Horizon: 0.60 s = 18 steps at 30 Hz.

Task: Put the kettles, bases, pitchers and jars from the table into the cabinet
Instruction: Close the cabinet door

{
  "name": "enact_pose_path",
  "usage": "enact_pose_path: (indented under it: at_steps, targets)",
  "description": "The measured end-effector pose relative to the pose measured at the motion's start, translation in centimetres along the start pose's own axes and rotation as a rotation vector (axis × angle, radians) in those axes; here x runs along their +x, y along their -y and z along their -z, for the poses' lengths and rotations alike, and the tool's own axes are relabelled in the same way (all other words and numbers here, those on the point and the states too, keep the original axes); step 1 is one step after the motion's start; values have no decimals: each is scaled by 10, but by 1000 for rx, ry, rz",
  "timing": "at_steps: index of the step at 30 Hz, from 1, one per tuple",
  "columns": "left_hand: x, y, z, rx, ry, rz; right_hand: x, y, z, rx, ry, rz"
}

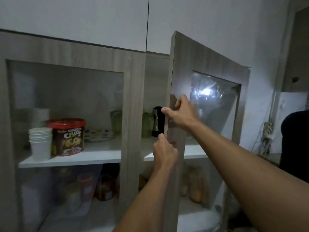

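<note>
A grey wood cabinet fills the view, its left door [132, 97] shut and its right door [177, 77] swung partly open. My right hand [181, 113] grips the free edge of the right door at mid height. My left hand [164, 152] holds the same edge lower down. Through the gap, on the white upper shelf [100, 153], stands a black and steel kettle [158, 122] beside a green pitcher [146, 124]. Another greenish jar [116, 121] shows through the left door's glass. Blurred jars [105, 186] stand on the lower shelf.
On the upper shelf sit a stack of white paper cups [41, 141], a red-lidded chocolate tub [67, 137] and a patterned plate [100, 134]. A dark rounded object [294, 144] is at the right edge. Cables and a socket [267, 131] hang on the right wall.
</note>
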<state>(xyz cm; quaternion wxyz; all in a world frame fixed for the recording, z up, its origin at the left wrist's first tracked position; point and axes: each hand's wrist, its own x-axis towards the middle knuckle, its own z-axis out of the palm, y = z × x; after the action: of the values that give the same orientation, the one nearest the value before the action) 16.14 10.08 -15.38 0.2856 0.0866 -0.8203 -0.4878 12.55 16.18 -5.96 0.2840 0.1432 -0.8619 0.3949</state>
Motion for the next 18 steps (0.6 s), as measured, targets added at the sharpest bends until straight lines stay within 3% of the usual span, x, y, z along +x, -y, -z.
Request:
enact_pose_path:
  at_steps: [12, 18]
  targets:
    - [138, 64, -11, 33, 9, -2, 90, 9, -99, -108, 58, -92]
    - [165, 72, -7, 545, -291, -274, 115, -11, -109, -279, 133, 11]
